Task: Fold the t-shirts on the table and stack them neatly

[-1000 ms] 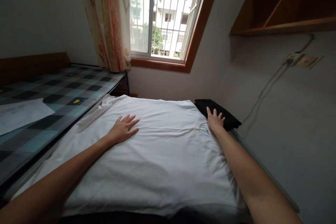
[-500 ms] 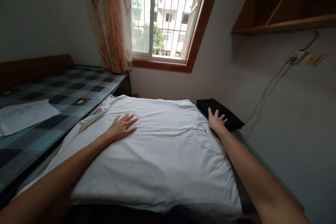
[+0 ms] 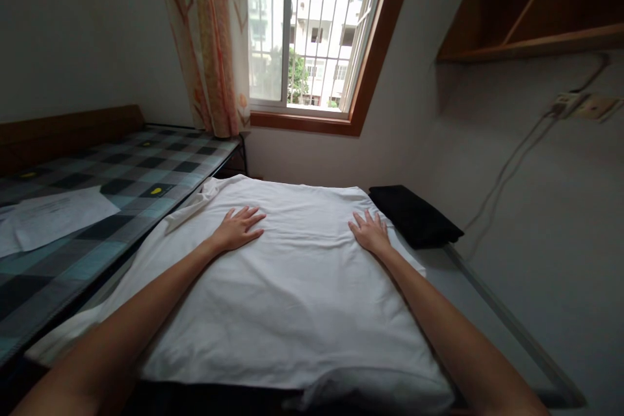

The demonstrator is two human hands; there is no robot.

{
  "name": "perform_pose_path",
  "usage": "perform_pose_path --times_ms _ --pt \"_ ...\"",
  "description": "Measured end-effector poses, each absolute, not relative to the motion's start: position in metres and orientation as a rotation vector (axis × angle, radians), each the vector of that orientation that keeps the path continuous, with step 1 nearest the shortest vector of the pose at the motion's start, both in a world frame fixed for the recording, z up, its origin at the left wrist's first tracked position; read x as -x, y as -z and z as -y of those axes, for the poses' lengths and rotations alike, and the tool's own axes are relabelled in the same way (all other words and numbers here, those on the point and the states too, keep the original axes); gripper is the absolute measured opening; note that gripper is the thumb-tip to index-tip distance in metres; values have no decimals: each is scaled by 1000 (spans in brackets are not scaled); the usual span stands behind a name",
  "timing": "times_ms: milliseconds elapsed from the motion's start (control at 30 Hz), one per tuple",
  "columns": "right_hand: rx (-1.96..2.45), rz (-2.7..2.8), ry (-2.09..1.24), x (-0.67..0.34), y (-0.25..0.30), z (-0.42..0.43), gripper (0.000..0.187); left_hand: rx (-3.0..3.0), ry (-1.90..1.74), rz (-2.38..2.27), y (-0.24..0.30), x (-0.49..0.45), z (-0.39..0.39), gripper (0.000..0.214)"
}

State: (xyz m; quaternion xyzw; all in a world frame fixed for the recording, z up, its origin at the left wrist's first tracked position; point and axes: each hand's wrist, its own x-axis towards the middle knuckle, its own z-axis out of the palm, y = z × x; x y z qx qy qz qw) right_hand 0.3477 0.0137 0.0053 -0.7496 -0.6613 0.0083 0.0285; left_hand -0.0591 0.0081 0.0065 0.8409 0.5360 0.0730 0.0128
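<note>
A white T-shirt [image 3: 292, 286] lies spread flat on a narrow grey table in front of me. My left hand [image 3: 238, 227] rests palm down on its far left part, fingers spread. My right hand [image 3: 369, 233] lies flat on the far right part of the shirt, fingers apart, holding nothing. A folded black garment [image 3: 414, 216] sits at the table's far right corner, just beyond my right hand and not touched by it.
A bed with a checked blue and black cover [image 3: 121, 175] runs along the left, with a white sheet of paper [image 3: 53, 214] on it. A window [image 3: 312, 32] with a floral curtain [image 3: 212, 39] is ahead. A wooden shelf [image 3: 526, 13] and a wall socket [image 3: 580, 105] with cables are on the right wall.
My right hand has moved left, off the shirt's edge by the black garment and onto the shirt. The shirt's right side now lies further in from the table's edge. My left hand has barely shifted.
</note>
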Motion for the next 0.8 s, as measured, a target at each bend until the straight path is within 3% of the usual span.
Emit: perform_pose_path --times_ms 800 --pt "2155 2099 147 -358 2 -14 52 -2406 -428 -2025 0 82 -10 45"
